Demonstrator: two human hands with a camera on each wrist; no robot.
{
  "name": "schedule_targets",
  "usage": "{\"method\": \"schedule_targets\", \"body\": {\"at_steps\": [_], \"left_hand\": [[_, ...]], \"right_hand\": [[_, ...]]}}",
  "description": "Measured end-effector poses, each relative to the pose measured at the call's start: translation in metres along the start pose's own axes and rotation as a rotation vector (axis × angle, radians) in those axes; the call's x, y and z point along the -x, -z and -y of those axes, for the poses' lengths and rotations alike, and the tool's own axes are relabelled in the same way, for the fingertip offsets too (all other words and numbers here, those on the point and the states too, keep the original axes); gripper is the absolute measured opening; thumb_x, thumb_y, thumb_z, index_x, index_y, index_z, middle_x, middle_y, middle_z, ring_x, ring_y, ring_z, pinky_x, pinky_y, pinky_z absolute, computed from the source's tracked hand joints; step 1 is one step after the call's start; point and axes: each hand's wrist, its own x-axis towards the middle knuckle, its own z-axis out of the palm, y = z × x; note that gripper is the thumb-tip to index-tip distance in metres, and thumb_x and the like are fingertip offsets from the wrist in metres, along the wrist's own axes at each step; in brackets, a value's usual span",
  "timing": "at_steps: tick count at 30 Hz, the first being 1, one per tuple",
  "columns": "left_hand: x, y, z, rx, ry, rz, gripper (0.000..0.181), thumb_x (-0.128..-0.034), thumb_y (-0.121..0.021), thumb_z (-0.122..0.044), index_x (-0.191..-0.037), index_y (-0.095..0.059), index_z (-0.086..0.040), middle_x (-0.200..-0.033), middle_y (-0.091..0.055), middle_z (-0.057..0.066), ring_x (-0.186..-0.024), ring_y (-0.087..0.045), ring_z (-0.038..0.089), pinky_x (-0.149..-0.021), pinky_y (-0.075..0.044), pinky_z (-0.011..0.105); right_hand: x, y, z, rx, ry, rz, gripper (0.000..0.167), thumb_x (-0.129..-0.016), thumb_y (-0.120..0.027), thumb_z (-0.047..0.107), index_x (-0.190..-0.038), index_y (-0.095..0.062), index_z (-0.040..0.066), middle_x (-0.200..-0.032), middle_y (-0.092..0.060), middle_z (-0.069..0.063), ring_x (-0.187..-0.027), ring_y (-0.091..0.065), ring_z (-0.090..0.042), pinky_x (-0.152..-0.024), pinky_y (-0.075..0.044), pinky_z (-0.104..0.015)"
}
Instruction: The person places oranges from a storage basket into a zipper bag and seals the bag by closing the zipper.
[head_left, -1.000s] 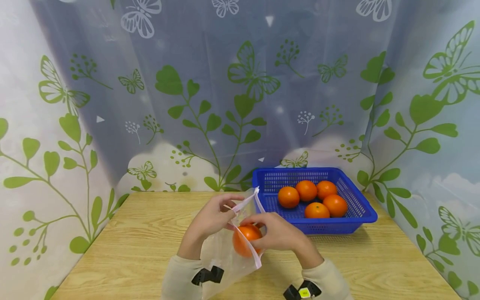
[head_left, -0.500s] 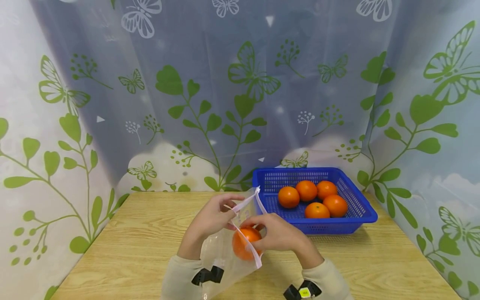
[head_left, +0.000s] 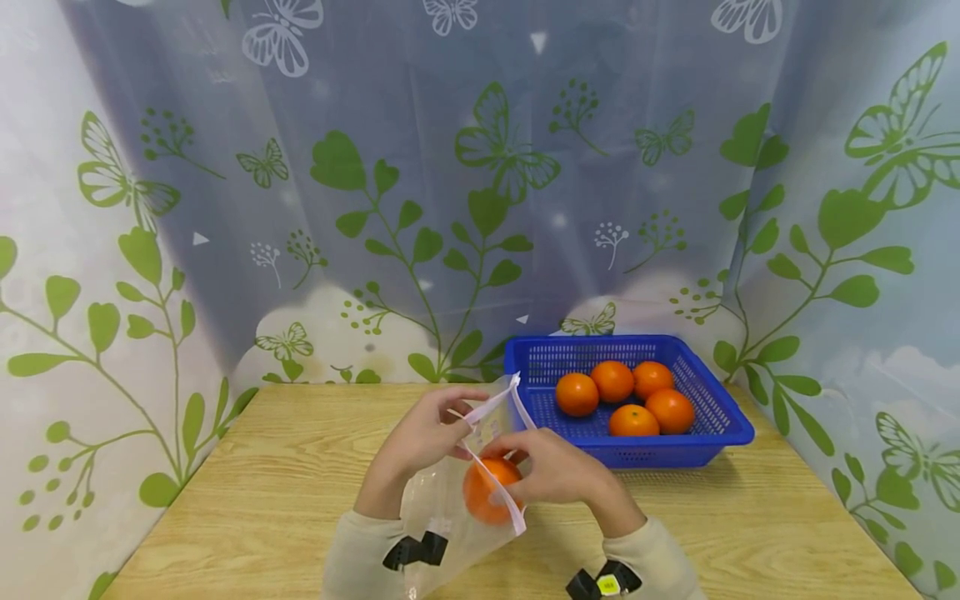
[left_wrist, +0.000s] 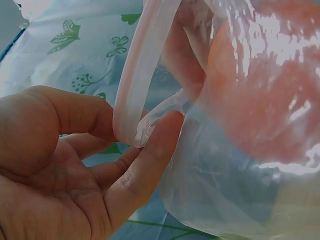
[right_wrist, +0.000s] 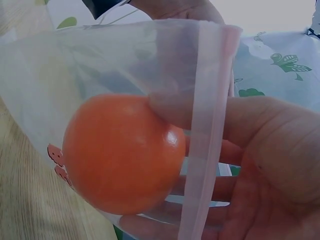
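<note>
A clear zip bag with a pale pink strip along its mouth is held above the wooden table, mouth facing right. My left hand pinches the bag's rim between thumb and fingers, seen closely in the left wrist view. Through the mouth reaches my right hand, its fingertips inside the bag around an orange. In the right wrist view the thumb touches the top of the fruit, with the other fingers behind and below, partly hidden by the film. Red print shows on the bag beside the orange.
A blue plastic basket with several oranges stands at the back right, just beyond the right hand. Behind the wooden table hangs a curtain patterned with leaves and butterflies.
The orange has moved slightly down and left, deeper into the bag, along with the right hand's fingers. My left hand keeps its place on the rim.
</note>
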Motion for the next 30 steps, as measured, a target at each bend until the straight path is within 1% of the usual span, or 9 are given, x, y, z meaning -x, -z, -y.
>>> {"method": "schedule_targets", "body": {"at_steps": [4, 8, 12, 16, 21, 26, 30], "left_hand": [[-0.0010, 0.0000, 0.0002, -0.006, 0.009, -0.011, 0.041, -0.0964, -0.053, 0.007, -0.136, -0.062, 0.000, -0.115, -0.061, 0.033, -0.081, -0.062, 0.019, -0.067, -0.067, 0.038], [-0.0011, 0.0002, 0.0001, -0.010, 0.008, -0.012, 0.041, -0.0961, -0.053, 0.007, -0.136, -0.062, 0.000, -0.113, -0.062, 0.032, -0.081, -0.063, 0.018, -0.067, -0.067, 0.038], [-0.0014, 0.0003, 0.0011, -0.009, 0.011, -0.006, 0.041, -0.0960, -0.053, 0.007, -0.135, -0.063, -0.001, -0.113, -0.062, 0.031, -0.080, -0.063, 0.018, -0.068, -0.067, 0.040], [-0.0014, 0.0011, 0.0023, -0.018, -0.011, 0.002, 0.040, -0.0954, -0.052, 0.008, -0.133, -0.065, 0.001, -0.114, -0.061, 0.033, -0.078, -0.063, 0.017, -0.067, -0.067, 0.038], [-0.0007, 0.0020, 0.0022, -0.032, -0.023, 0.002, 0.038, -0.0961, -0.053, 0.007, -0.132, -0.066, 0.003, -0.115, -0.062, 0.032, -0.078, -0.064, 0.016, -0.066, -0.067, 0.036], [0.0003, 0.0024, 0.0011, -0.029, -0.019, 0.000, 0.035, -0.0972, -0.054, 0.005, -0.131, -0.066, 0.005, -0.115, -0.062, 0.031, -0.080, -0.064, 0.016, -0.067, -0.067, 0.037], [0.0004, 0.0026, 0.0007, -0.025, -0.018, -0.003, 0.036, -0.0958, -0.054, 0.006, -0.130, -0.066, 0.006, -0.115, -0.062, 0.031, -0.079, -0.064, 0.018, -0.067, -0.067, 0.038]], "right_hand": [[0.0007, 0.0015, -0.0007, 0.007, 0.011, 0.000, 0.041, -0.083, -0.085, 0.027, -0.119, -0.073, 0.011, -0.112, -0.076, -0.004, -0.098, -0.071, -0.017, -0.087, -0.064, -0.035], [0.0015, 0.0022, -0.0009, 0.010, 0.022, 0.003, 0.040, -0.082, -0.085, 0.025, -0.118, -0.073, 0.011, -0.111, -0.076, -0.003, -0.097, -0.070, -0.015, -0.086, -0.064, -0.034], [0.0015, 0.0025, 0.0000, 0.004, 0.020, 0.017, 0.039, -0.083, -0.084, 0.024, -0.118, -0.073, 0.010, -0.111, -0.076, -0.003, -0.098, -0.069, -0.014, -0.086, -0.062, -0.027], [0.0012, 0.0024, 0.0002, 0.000, 0.024, 0.032, 0.040, -0.083, -0.083, 0.023, -0.119, -0.073, 0.009, -0.111, -0.076, -0.004, -0.099, -0.070, -0.016, -0.086, -0.060, -0.021], [0.0004, 0.0023, 0.0004, 0.001, 0.033, 0.045, 0.040, -0.083, -0.083, 0.022, -0.119, -0.072, 0.008, -0.111, -0.076, -0.004, -0.100, -0.070, -0.016, -0.087, -0.060, -0.021], [0.0003, 0.0014, 0.0002, -0.004, 0.028, 0.057, 0.038, -0.083, -0.083, 0.022, -0.118, -0.072, 0.008, -0.109, -0.076, -0.004, -0.099, -0.070, -0.015, -0.087, -0.060, -0.023], [0.0009, 0.0009, -0.0008, -0.005, 0.027, 0.061, 0.037, -0.086, -0.081, 0.019, -0.119, -0.073, 0.007, -0.113, -0.077, -0.007, -0.098, -0.073, -0.016, -0.087, -0.061, -0.024]]}}
